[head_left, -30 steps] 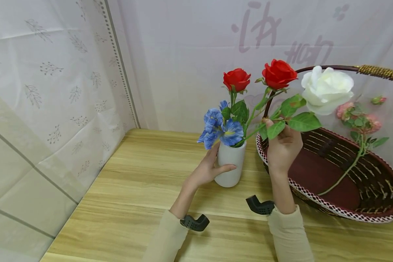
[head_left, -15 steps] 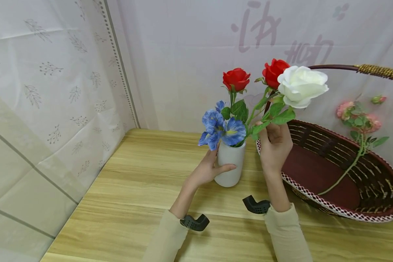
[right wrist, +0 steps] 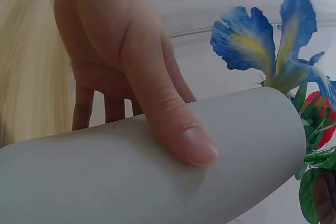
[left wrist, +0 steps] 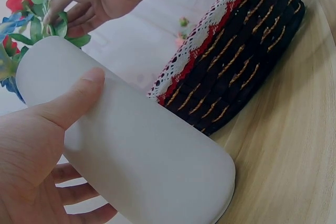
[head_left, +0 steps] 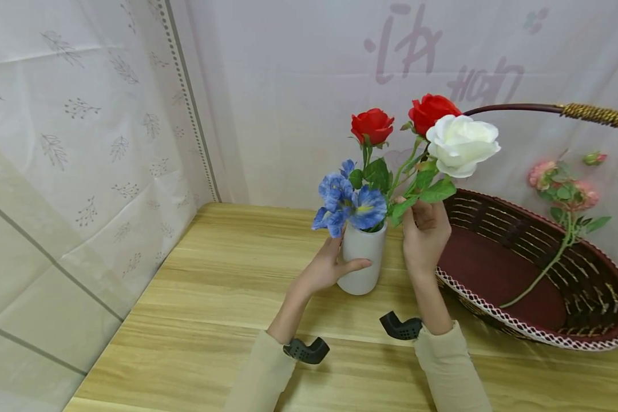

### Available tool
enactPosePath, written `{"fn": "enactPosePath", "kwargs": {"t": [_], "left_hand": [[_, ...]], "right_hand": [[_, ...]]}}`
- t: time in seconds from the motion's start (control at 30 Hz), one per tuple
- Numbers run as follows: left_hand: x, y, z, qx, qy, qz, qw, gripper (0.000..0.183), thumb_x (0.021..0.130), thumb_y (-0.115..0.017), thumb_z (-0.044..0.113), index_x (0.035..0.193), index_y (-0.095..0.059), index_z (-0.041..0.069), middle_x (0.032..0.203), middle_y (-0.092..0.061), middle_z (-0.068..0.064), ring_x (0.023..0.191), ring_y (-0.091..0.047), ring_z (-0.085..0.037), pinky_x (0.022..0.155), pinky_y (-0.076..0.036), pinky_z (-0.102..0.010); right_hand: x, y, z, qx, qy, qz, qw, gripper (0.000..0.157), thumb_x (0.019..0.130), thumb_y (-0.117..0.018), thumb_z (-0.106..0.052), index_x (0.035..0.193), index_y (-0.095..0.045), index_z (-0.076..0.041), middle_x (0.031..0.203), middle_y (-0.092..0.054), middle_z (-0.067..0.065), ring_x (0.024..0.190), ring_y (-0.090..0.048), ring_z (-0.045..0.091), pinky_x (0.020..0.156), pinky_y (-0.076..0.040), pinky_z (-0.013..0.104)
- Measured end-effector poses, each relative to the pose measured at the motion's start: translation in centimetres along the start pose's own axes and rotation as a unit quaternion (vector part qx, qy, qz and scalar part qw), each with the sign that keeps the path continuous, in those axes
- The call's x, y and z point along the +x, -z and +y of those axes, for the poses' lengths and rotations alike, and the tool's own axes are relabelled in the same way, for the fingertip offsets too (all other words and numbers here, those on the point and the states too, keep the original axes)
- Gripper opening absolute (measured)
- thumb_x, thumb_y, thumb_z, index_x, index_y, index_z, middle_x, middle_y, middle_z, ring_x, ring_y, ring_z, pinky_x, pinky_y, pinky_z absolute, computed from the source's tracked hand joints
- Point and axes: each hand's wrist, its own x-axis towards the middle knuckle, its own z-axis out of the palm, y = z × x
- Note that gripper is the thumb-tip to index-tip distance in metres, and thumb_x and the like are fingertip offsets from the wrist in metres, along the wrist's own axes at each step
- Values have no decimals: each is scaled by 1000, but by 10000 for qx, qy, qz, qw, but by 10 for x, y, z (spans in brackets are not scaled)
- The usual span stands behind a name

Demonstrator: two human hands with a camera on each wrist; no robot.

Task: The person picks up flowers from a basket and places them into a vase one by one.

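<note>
A white vase (head_left: pixel 361 266) stands upright on the wooden table, holding a blue iris (head_left: pixel 367 207) and two red roses (head_left: pixel 372 126). My left hand (head_left: pixel 319 268) grips the vase from the left, its thumb across the front and its fingers round the far side, as the left wrist view also shows. Right of the vase mouth, my right hand (head_left: pixel 426 243) pinches the stem of a white rose (head_left: pixel 463 146) below the leaves. The bloom leans right, in front of one red rose. Leaves and fingers hide the stem's lower end, so I cannot tell how deep it sits.
A dark woven basket (head_left: pixel 494 209) with lace trim and a tall arched handle (head_left: pixel 525 107) stands close on the right. Inside it leans a pink flower spray (head_left: pixel 566 246). A white curtain (head_left: pixel 278 103) hangs behind the table (head_left: pixel 211 297).
My right hand has brought the white rose left and slightly down toward the vase mouth, its bloom now overlapping a red rose. My left hand has stayed on the vase.
</note>
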Motion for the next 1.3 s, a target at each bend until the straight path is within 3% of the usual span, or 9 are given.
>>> {"fn": "enactPosePath", "kwargs": {"t": [0.2, 0.3, 0.57, 0.73, 0.87, 1.0, 1.1, 1.3], "left_hand": [[-1, -2, -3, -110, -96, 2, 9999, 89, 83, -70, 22, 144, -7, 36, 143, -23, 6, 128, -29, -13, 101, -31, -39], [-1, -2, -3, -115, -229, 29, 9997, 88, 82, -70, 20, 145, -9, 34, 144, -24, 6, 129, -29, -12, 102, -31, -38], [2, -3, -3, -121, -480, 38, 9988, 98, 81, -71, 16, 146, 0, 35, 149, -14, 8, 133, -23, -11, 103, -29, -40], [0, -2, -1, -149, -334, -8, 9993, 94, 83, -69, 19, 146, -2, 34, 148, -15, 6, 133, -23, -12, 103, -29, -37], [-1, -2, -1, -128, -270, -24, 9996, 91, 83, -69, 20, 145, -4, 34, 147, -20, 6, 131, -26, -11, 103, -30, -35], [0, -3, -2, -85, -458, 4, 9989, 95, 83, -69, 18, 146, 0, 33, 149, -15, 8, 133, -23, -11, 104, -28, -35], [1, -3, -3, -99, -550, 14, 9984, 96, 82, -70, 16, 146, 1, 33, 150, -13, 9, 133, -23, -11, 104, -28, -36], [2, -3, -2, -178, -534, -33, 9984, 97, 82, -70, 17, 146, 1, 33, 150, -11, 10, 134, -21, -10, 105, -27, -37]], "right_hand": [[-4, 2, 6, 34, -132, -72, 9999, 24, 82, -57, 12, 105, -57, 15, 78, -64, 18, 76, -64, 24, 71, -50, 30], [-5, 3, 8, 118, -193, -88, 9997, 21, 83, -59, 9, 102, -56, 18, 79, -65, 15, 77, -64, 24, 72, -50, 30], [-8, 3, 10, 149, -530, -132, 9984, 25, 82, -61, 10, 106, -57, 14, 81, -61, 29, 77, -62, 29, 69, -49, 28], [-10, 4, 12, 106, -653, -180, 9976, 27, 82, -60, 10, 109, -58, 12, 84, -59, 33, 76, -62, 21, 67, -48, 26], [-12, 5, 12, -100, -770, -268, 9966, 21, 84, -61, 6, 104, -60, 11, 86, -63, 26, 77, -62, 14, 67, -48, 25], [-14, 6, 13, -209, -865, -315, 9955, 19, 85, -61, 3, 102, -63, 10, 90, -66, 14, 83, -62, 15, 70, -47, 25], [-14, 8, 22, -124, -815, -321, 9961, 18, 85, -61, 2, 101, -64, 7, 92, -66, 13, 87, -61, 18, 71, -46, 25], [-14, 9, 17, -159, -733, -380, 9965, 17, 85, -60, 3, 99, -62, 12, 89, -65, 8, 79, -58, 14, 66, -44, 25]]}}
